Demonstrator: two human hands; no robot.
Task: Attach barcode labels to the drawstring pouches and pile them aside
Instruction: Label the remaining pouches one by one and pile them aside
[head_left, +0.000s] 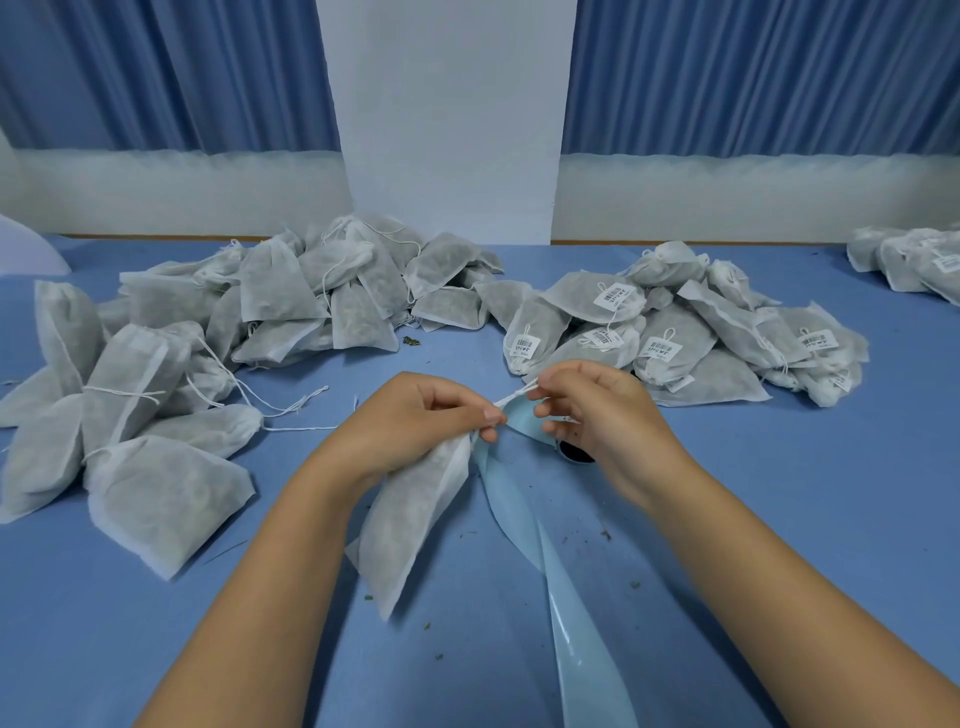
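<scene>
Over the blue counter (779, 493) the left grip (415, 421) holds one filled white pouch (415, 519) at its neck, and the right grip (587, 410) pinches the drawstring (514, 399) of this pouch. A pale blue backing strip (571, 613) runs from between them toward the person. The unlabelled pile (234, 322) lies at the left and the labelled pile (675, 338) at the right.

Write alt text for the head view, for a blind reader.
The left hand grips a drawstring pouch at its neck while the right hand pinches its string above a blue strip. Unlabelled pouches lie heaped on the left, barcode-labelled pouches on the right.
</scene>
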